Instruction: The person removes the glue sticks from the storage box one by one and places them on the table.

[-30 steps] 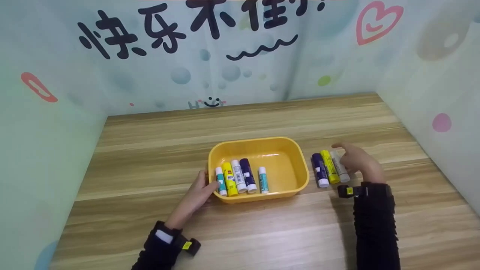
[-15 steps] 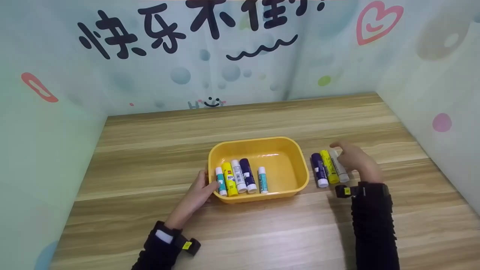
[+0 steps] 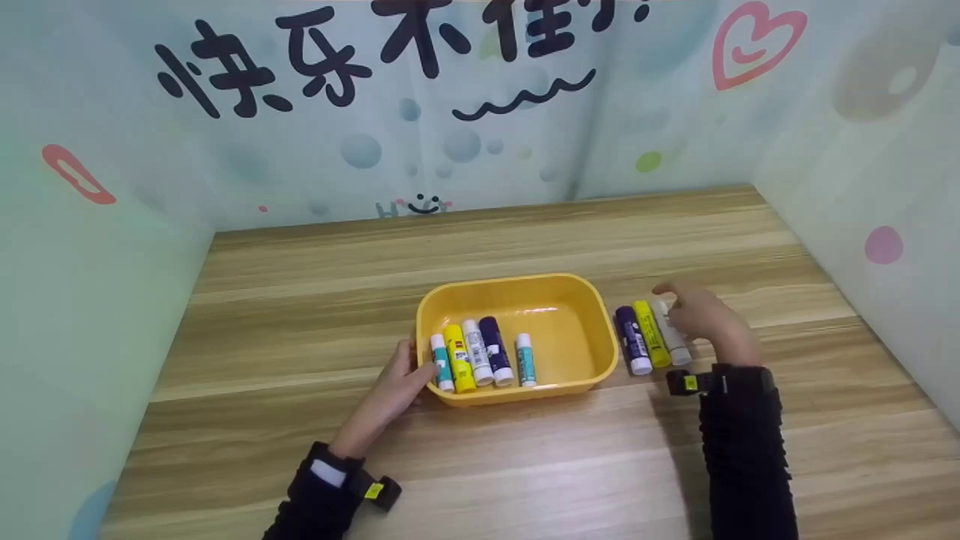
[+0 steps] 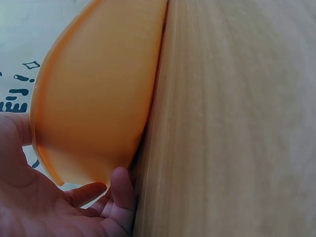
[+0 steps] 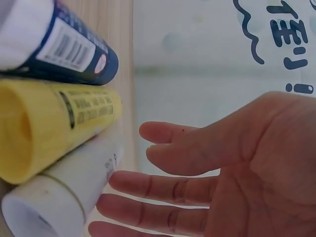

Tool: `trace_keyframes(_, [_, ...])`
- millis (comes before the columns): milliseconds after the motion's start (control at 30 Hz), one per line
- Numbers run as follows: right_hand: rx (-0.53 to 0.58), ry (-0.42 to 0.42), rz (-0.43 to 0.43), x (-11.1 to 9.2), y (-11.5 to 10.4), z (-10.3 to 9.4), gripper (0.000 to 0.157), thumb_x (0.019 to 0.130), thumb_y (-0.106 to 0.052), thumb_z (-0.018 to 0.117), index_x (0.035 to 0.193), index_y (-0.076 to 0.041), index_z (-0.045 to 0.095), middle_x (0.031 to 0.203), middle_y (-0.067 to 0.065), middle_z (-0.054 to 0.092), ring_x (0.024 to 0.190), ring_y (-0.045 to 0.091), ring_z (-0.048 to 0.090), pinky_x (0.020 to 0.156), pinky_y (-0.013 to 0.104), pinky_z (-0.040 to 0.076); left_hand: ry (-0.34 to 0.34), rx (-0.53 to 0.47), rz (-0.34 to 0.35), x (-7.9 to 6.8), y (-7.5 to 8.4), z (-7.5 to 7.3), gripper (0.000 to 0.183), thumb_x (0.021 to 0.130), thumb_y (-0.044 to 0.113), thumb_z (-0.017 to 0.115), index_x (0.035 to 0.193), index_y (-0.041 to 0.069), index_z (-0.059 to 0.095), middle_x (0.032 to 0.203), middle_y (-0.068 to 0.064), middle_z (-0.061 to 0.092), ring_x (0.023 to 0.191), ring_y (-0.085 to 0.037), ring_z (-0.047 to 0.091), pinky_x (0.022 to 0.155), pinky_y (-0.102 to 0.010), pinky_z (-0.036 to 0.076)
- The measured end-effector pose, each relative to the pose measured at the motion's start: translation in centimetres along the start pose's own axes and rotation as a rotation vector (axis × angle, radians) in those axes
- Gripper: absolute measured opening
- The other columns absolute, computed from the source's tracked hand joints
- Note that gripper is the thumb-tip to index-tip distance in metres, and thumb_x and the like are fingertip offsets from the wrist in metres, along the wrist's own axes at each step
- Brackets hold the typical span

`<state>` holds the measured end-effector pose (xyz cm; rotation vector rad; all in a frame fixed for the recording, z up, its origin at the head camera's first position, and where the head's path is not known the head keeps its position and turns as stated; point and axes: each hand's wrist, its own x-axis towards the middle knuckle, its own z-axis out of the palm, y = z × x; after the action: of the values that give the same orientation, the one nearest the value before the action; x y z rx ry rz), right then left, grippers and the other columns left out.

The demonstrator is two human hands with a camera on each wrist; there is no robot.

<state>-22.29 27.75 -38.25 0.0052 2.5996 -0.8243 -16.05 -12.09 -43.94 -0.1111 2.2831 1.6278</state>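
My left hand [image 3: 388, 384] grips the left end of a yellow plastic tray [image 3: 517, 283], thumb over the rim and fingers against the outside wall. In the left wrist view that wall [image 4: 98, 84] stands on the tabletop. Right of the tray lie a dark purple glue stick [image 3: 634, 340], a yellow glue stick [image 3: 651, 334] and a white glue stick [image 3: 670, 332], side by side. My right hand [image 3: 709, 319] presses against the white one from the right. In the right wrist view, its fingers [image 5: 148, 185] are straight, their tips by the white stick [image 5: 86, 173].
Inside the tray, several glue sticks lie in a row on the left: teal [image 3: 442, 364], yellow [image 3: 460, 360], white [image 3: 477, 352] and purple [image 3: 496, 351]. Another teal one [image 3: 526, 360] lies apart near the middle. Printed wall panels [image 3: 480, 150] enclose the wooden table [image 3: 315, 315].
My right hand has moved slightly left, and the purple, yellow and white glue sticks outside have slid left with it, closer to the tray. The left hand and tray have stayed put.
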Motion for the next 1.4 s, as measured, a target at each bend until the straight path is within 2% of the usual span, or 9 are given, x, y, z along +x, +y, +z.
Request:
trace_keyframes(200, [-0.063, 0.007, -0.076, -0.1, -1.0, 0.2, 0.052, 0.084, 0.002, 0.036, 0.136, -0.001, 0.033, 0.110, 0.027, 0.052, 0.086, 0.028, 0.053, 0.066, 0.030, 0.049, -0.001, 0.000, -0.008, 0.0, 0.0, 0.0, 0.057, 0.087, 0.027, 0.049, 0.135, 0.009, 0.025, 0.127, -0.015, 0.046, 0.093, -0.020, 0.052, 0.062, -0.026, 0.043])
trace_keyframes(367, [-0.156, 0.042, -0.172, -0.7, -2.7, 0.7, 0.045, 0.088, -0.002, 0.039, 0.133, -0.001, 0.038, 0.111, 0.027, 0.055, 0.092, 0.032, 0.055, 0.074, 0.039, 0.049, 0.000, -0.008, -0.003, 0.1, 0.0, 0.0, 0.055, 0.087, 0.026, 0.049, 0.134, 0.008, 0.027, 0.127, -0.016, 0.046, 0.093, -0.020, 0.053, 0.063, -0.026, 0.045])
trace_keyframes(567, [-0.220, 0.084, -0.282, -1.9, -5.5, 1.7, 0.045, 0.089, -0.012, 0.049, 0.131, -0.001, 0.041, 0.110, 0.024, 0.057, 0.097, 0.035, 0.055, 0.083, 0.048, 0.045, 0.007, 0.035, -0.038, 0.2, 0.0, 0.0, 0.056, 0.086, 0.029, 0.048, 0.133, 0.011, 0.026, 0.125, -0.013, 0.046, 0.094, -0.020, 0.051, 0.064, -0.025, 0.042])
trace_keyframes(800, [-0.263, 0.107, -0.393, -3.1, -8.9, 4.4, 0.044, 0.087, -0.016, 0.056, 0.127, -0.005, 0.046, 0.110, 0.019, 0.056, 0.096, 0.031, 0.056, 0.079, 0.042, 0.048, 0.010, 0.040, -0.036, 0.2, -0.1, 0.0, 0.056, 0.086, 0.029, 0.048, 0.134, 0.011, 0.026, 0.125, -0.013, 0.046, 0.093, -0.020, 0.051, 0.064, -0.026, 0.043])
trace_keyframes(967, [-0.289, 0.043, -0.405, -3.4, -10.8, 6.9, 0.042, 0.087, -0.019, 0.057, 0.127, -0.011, 0.047, 0.114, 0.015, 0.056, 0.099, 0.028, 0.057, 0.080, 0.039, 0.049, 0.003, 0.031, -0.029, 0.2, -0.1, -0.1, 0.056, 0.087, 0.029, 0.048, 0.134, 0.010, 0.025, 0.126, -0.014, 0.046, 0.093, -0.021, 0.052, 0.066, -0.027, 0.045])
trace_keyframes(1100, [-0.347, -0.002, -0.385, -2.5, -11.8, 9.2, 0.036, 0.088, -0.019, 0.054, 0.123, -0.013, 0.052, 0.113, 0.013, 0.057, 0.097, 0.025, 0.056, 0.083, 0.040, 0.047, -0.005, 0.018, -0.032, -0.1, 0.2, -0.2, 0.056, 0.087, 0.029, 0.048, 0.135, 0.010, 0.024, 0.127, -0.015, 0.046, 0.093, -0.020, 0.053, 0.066, -0.027, 0.045])
trace_keyframes(1200, [-0.374, -0.027, -0.370, -1.7, -12.0, 10.8, 0.032, 0.088, -0.020, 0.052, 0.119, -0.014, 0.056, 0.109, 0.010, 0.060, 0.093, 0.022, 0.056, 0.081, 0.037, 0.046, -0.012, 0.012, -0.039, -0.7, 1.1, -0.3, 0.056, 0.088, 0.026, 0.048, 0.135, 0.008, 0.024, 0.127, -0.016, 0.045, 0.094, -0.021, 0.053, 0.068, -0.029, 0.046])
trace_keyframes(1300, [-0.357, -0.032, -0.365, -0.9, -11.9, 11.9, 0.028, 0.087, -0.021, 0.053, 0.114, -0.015, 0.060, 0.105, 0.007, 0.061, 0.092, 0.020, 0.055, 0.081, 0.036, 0.046, -0.019, 0.003, -0.045, -1.5, 2.2, -0.4, 0.056, 0.088, 0.024, 0.047, 0.135, 0.006, 0.023, 0.129, -0.018, 0.044, 0.097, -0.023, 0.052, 0.071, -0.031, 0.047])
trace_keyframes(1400, [-0.303, -0.023, -0.345, -0.2, -11.6, 12.6, 0.023, 0.087, -0.025, 0.055, 0.108, -0.016, 0.061, 0.103, 0.005, 0.061, 0.091, 0.018, 0.053, 0.082, 0.035, 0.044, -0.019, 0.008, -0.030, -1.2, 1.7, -0.2, 0.056, 0.088, 0.025, 0.047, 0.134, 0.005, 0.024, 0.128, -0.019, 0.044, 0.095, -0.023, 0.053, 0.069, -0.031, 0.047])
